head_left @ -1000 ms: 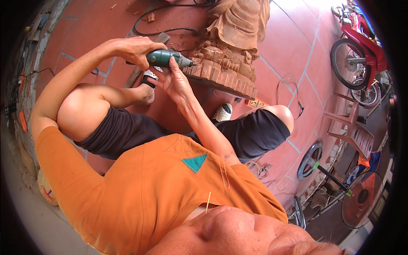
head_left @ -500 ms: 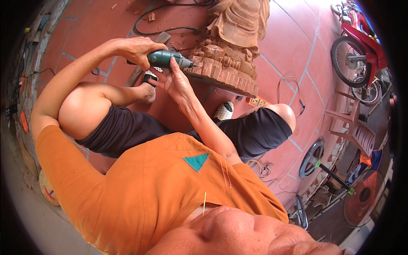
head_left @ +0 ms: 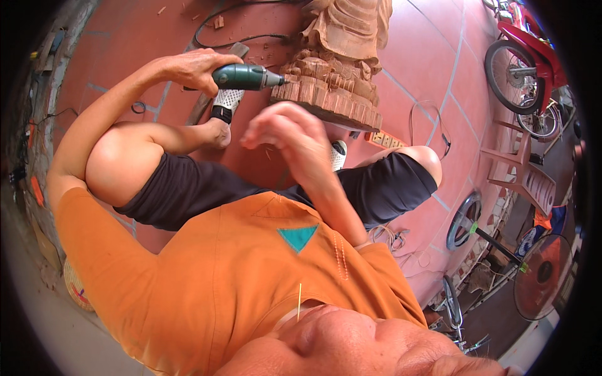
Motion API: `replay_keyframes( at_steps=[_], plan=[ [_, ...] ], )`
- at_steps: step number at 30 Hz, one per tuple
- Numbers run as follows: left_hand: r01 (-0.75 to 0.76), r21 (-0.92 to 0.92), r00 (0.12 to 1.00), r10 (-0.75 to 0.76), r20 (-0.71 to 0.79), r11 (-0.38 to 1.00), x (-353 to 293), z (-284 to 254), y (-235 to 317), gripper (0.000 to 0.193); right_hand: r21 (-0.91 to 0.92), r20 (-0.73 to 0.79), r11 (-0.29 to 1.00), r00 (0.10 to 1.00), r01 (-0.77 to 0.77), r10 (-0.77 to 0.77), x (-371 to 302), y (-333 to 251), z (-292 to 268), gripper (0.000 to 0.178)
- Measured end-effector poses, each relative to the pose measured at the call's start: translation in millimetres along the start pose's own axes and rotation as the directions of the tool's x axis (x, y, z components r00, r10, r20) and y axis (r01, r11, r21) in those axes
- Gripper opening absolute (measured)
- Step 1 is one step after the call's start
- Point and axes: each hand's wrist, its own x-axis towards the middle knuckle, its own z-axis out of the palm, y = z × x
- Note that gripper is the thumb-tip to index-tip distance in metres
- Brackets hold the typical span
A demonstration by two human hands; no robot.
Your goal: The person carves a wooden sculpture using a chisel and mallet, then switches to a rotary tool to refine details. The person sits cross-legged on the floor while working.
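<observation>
My left hand (head_left: 197, 67) is closed around the rear of a green die grinder (head_left: 241, 76) with a grey nose. Its thin bit points right, at the ridged base of a carved wooden statue (head_left: 326, 100); whether the bit touches the wood I cannot tell. The statue stands on the floor, its top cut off by the upper edge of the picture. My right hand (head_left: 290, 128) hangs in front of the base, apart from the grinder. Motion smears its fingers, which look bent, and nothing can be made out in them.
A long wooden piece (head_left: 237, 51) lies behind the grinder, near a black cable (head_left: 207, 24) and scattered wood chips. By my right knee is a power strip (head_left: 385, 139). Farther right stand a pink plastic chair (head_left: 520, 169), a red motorbike (head_left: 533, 53) and a fan (head_left: 542, 272).
My right hand has come off the front of the grinder and moved right and toward me, its fingers bending. My left hand still holds the grinder, now slightly farther left and up.
</observation>
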Motion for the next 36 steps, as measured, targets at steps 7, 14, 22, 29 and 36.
replay_keyframes(
  at_steps=[7,14,22,29,36],
  plan=[
    [0.086,0.008,0.996,-0.086,0.036,0.996,0.7,-2.0,14.5,0.081,0.009,0.581,0.866,0.702,0.499,-0.411,-50.1,-75.2,46.7,0.012],
    [0.123,-0.024,0.991,-0.122,0.045,0.992,-1.1,-6.9,26.1,0.079,0.132,0.587,0.882,0.681,0.452,-0.437,-56.2,-69.0,62.9,0.021],
    [0.007,-0.015,1.000,-0.007,-0.003,1.000,4.6,2.7,7.0,0.079,0.176,0.643,0.956,0.708,0.234,-0.292,-60.2,-60.6,71.2,0.017],
    [0.021,-0.012,0.999,-0.020,0.042,1.000,2.5,-1.4,16.5,0.077,0.132,0.580,0.912,0.716,0.388,-0.389,-58.0,-61.6,79.8,0.019],
    [0.117,0.000,0.982,-0.115,0.151,0.993,1.8,-10.1,28.7,0.088,0.231,0.690,0.960,0.669,0.158,-0.277,-50.7,-62.4,77.1,0.015]
  ],
)
